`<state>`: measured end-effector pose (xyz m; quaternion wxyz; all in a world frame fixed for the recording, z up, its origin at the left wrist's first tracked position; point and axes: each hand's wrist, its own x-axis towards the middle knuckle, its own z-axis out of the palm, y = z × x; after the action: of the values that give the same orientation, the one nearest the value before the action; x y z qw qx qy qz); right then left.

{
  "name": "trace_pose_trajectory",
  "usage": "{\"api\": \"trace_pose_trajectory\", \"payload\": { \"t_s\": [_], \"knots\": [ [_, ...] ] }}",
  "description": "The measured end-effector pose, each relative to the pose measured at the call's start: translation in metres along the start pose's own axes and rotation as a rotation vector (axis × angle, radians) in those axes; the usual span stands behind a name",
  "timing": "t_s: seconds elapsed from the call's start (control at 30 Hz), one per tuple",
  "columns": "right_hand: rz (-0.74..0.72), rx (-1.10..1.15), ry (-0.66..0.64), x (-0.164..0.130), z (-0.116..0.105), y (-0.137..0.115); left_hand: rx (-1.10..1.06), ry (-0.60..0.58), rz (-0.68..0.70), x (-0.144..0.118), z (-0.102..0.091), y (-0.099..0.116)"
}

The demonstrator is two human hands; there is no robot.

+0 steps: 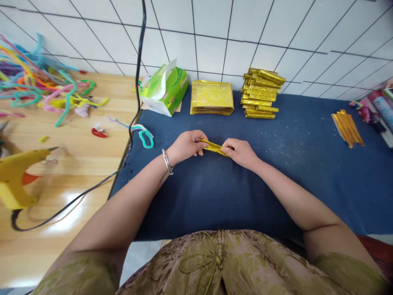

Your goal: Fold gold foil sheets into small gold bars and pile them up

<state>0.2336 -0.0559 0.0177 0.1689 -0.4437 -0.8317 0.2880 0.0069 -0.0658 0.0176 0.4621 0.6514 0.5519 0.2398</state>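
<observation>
A narrow folded strip of gold foil paper [215, 147] is pinched between both hands above the dark blue cloth [276, 164]. My left hand [187, 146], with a silver bangle on the wrist, grips its left end. My right hand [241, 152] grips its right end. Behind them lie a flat stack of gold foil sheets [211, 97] and a pile of folded gold strips [262, 93]. A few more folded gold strips [348, 128] rest at the right.
A green tissue box [164, 88] stands at the cloth's back left. A yellow glue gun [18, 174] with a black cable [135, 110] lies on the wooden surface at left, beyond it several coloured pipe cleaners [39, 80]. Coloured packages [379, 108] sit far right.
</observation>
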Motion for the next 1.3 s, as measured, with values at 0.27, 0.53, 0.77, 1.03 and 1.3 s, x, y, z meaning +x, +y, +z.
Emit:
{"api": "trace_pose_trajectory", "payload": {
  "t_s": [0.27,0.53,0.77,1.03,1.3],
  "knots": [
    [-0.011,-0.095,-0.015,0.000,0.004,-0.004,0.205,-0.045,-0.009,-0.005,-0.006,0.007],
    [0.038,-0.094,-0.028,0.000,0.005,-0.004,0.754,0.147,0.147,-0.008,-0.002,0.003],
    [0.036,-0.043,-0.038,0.024,-0.002,0.004,0.866,0.302,0.578,-0.004,0.006,0.006],
    [0.003,-0.133,-0.083,0.073,-0.012,0.016,0.844,0.185,0.675,0.008,0.014,-0.012],
    [-0.008,-0.187,-0.082,0.075,-0.009,0.021,0.921,0.100,0.632,0.004,0.018,-0.008]
  ]
}}
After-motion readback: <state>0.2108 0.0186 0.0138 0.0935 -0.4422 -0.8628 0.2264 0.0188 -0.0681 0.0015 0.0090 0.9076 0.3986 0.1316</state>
